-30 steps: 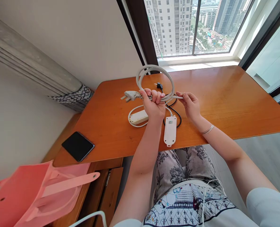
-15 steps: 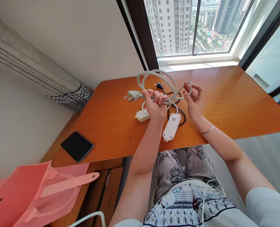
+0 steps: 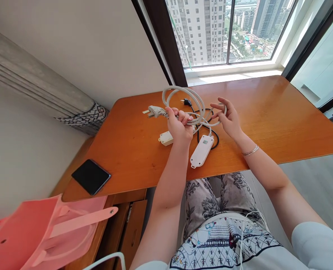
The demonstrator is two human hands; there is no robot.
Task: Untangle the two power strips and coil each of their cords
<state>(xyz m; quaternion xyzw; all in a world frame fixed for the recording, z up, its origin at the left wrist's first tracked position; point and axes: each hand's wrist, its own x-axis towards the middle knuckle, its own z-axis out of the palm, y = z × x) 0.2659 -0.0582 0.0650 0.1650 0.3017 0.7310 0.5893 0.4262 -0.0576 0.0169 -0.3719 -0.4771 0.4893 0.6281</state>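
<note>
My left hand is closed around a coiled white power cord, whose loops rise above the fist. The cord's pronged plug sticks out to the left of the thumb. My right hand holds a loop of the same cord loosely, thumb and fingers curved around it and the other fingers partly stretched. Below the hands a white power strip lies on the table. A second white block sits partly hidden behind my left wrist. A black cable with a plug lies behind the cord.
The wooden table reaches to the window. A black phone or tablet lies near its left front edge. A pink bag hangs or stands at the lower left, beside a wooden cabinet.
My left hand has moved slightly left with the coil and plug. The right hand's fingers have spread more, and the loop there has widened and dropped a little.
</note>
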